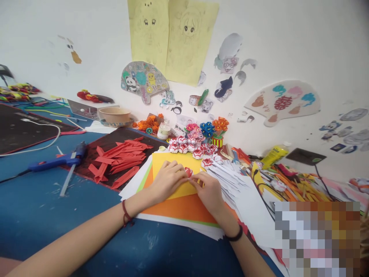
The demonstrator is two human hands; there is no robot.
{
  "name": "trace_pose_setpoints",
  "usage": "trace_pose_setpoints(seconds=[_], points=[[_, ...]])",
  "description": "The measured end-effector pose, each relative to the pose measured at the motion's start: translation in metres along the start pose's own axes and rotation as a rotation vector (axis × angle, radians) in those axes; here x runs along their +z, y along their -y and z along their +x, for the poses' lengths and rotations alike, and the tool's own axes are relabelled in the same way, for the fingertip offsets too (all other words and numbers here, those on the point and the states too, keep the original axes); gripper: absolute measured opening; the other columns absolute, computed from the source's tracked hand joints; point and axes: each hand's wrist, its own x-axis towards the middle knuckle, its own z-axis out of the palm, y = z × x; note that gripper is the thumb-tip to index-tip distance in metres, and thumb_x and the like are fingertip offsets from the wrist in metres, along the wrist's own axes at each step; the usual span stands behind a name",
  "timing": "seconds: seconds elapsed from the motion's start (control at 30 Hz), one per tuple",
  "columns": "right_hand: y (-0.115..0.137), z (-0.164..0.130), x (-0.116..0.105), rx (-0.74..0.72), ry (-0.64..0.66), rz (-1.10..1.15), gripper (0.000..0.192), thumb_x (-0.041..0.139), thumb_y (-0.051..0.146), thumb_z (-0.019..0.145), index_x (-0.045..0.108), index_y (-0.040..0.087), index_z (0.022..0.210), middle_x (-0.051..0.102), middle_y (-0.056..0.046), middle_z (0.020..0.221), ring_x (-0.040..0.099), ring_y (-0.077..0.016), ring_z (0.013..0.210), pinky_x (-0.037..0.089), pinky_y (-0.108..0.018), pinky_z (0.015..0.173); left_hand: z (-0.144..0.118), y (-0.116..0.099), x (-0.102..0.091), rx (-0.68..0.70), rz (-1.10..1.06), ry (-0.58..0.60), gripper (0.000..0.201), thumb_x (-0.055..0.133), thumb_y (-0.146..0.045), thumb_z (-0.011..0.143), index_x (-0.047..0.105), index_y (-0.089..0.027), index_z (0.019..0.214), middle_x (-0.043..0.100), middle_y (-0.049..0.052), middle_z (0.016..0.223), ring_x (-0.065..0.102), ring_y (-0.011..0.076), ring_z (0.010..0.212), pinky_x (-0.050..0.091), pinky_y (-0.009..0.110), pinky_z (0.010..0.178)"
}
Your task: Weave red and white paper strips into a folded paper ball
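My left hand (pixel 165 179) and my right hand (pixel 210 191) meet over a stack of yellow and orange paper sheets (pixel 184 206). Between their fingertips sits a small red and white folded paper piece (pixel 188 171), pinched from both sides. A red cord bracelet circles my left wrist and a black band my right. Just beyond the hands lies a row of finished red and white paper pieces (pixel 187 146).
Folded red paper strips (pixel 121 157) lie on a dark mat to the left, beside a blue glue gun (pixel 57 161). White paper strips (pixel 227 175) and mixed scraps (pixel 291 181) crowd the right. Paper flowers (pixel 207 129), a bowl (pixel 114 114) and a jar (pixel 163 130) stand by the wall.
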Motion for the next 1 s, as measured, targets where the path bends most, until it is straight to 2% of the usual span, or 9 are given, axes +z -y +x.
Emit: trace_pose_setpoints(seconds=[0.17, 0.37, 0.5, 0.63, 0.73, 0.87, 1.0], points=[[-0.002, -0.001, 0.008, 0.069, -0.051, 0.063, 0.021, 0.060, 0.039, 0.092, 0.071, 0.023, 0.085, 0.070, -0.004, 0.080, 0.058, -0.0184, 0.062, 0.043, -0.033, 0.062, 0.000, 0.001, 0.007, -0.079, 0.048, -0.047, 0.025, 0.053, -0.038, 0.099, 0.063, -0.018, 0.087, 0.065, 0.005, 0.089, 0.050, 0.0193, 0.083, 0.029, 0.035, 0.074], [-0.003, 0.002, 0.014, 0.212, -0.123, 0.243, 0.028, 0.065, 0.049, 0.085, 0.072, 0.022, 0.079, 0.071, -0.005, 0.078, 0.055, -0.0179, 0.057, 0.044, -0.034, 0.059, 0.002, 0.000, 0.018, -0.176, -0.078, -0.089, 0.022, 0.060, -0.035, 0.095, 0.063, -0.019, 0.080, 0.065, 0.002, 0.082, 0.051, 0.0188, 0.082, 0.030, 0.034, 0.074], [0.004, 0.003, 0.012, 0.281, -0.177, 0.324, 0.024, 0.068, 0.045, 0.083, 0.070, 0.022, 0.076, 0.069, -0.004, 0.075, 0.054, -0.0182, 0.059, 0.042, -0.033, 0.059, 0.003, -0.003, 0.022, -0.267, -0.192, -0.125, 0.019, 0.063, -0.035, 0.093, 0.065, -0.020, 0.082, 0.066, 0.001, 0.084, 0.053, 0.0190, 0.084, 0.031, 0.034, 0.074], [0.013, 0.003, 0.008, 0.256, -0.253, 0.338, 0.015, 0.068, 0.036, 0.083, 0.068, 0.022, 0.078, 0.064, -0.003, 0.078, 0.055, -0.0202, 0.072, 0.042, -0.033, 0.066, 0.005, -0.013, 0.020, -0.331, -0.298, -0.188, 0.017, 0.059, -0.030, 0.095, 0.063, -0.019, 0.083, 0.066, 0.002, 0.086, 0.053, 0.0192, 0.084, 0.036, 0.034, 0.075], [0.014, 0.003, 0.005, 0.247, -0.295, 0.393, 0.015, 0.070, 0.036, 0.080, 0.068, 0.022, 0.075, 0.061, -0.003, 0.081, 0.054, -0.0199, 0.075, 0.041, -0.033, 0.066, 0.006, -0.020, 0.014, -0.337, -0.355, -0.234, 0.019, 0.055, -0.029, 0.097, 0.060, -0.019, 0.081, 0.064, 0.003, 0.084, 0.053, 0.0193, 0.083, 0.038, 0.034, 0.075], [0.010, 0.005, 0.002, 0.268, -0.274, 0.491, 0.020, 0.074, 0.040, 0.075, 0.069, 0.022, 0.068, 0.057, -0.001, 0.072, 0.050, -0.0183, 0.069, 0.038, -0.032, 0.061, 0.008, -0.021, 0.007, -0.300, -0.391, -0.215, 0.018, 0.054, -0.028, 0.097, 0.059, -0.020, 0.082, 0.063, 0.003, 0.086, 0.052, 0.0196, 0.084, 0.039, 0.034, 0.076], [0.006, 0.006, -0.004, 0.327, -0.166, 0.616, 0.026, 0.079, 0.045, 0.067, 0.069, 0.022, 0.059, 0.055, -0.001, 0.064, 0.047, -0.0176, 0.065, 0.037, -0.032, 0.060, 0.009, -0.019, 0.002, -0.283, -0.399, -0.128, 0.015, 0.058, -0.023, 0.095, 0.060, -0.020, 0.080, 0.064, 0.002, 0.085, 0.051, 0.0200, 0.084, 0.039, 0.035, 0.078]])
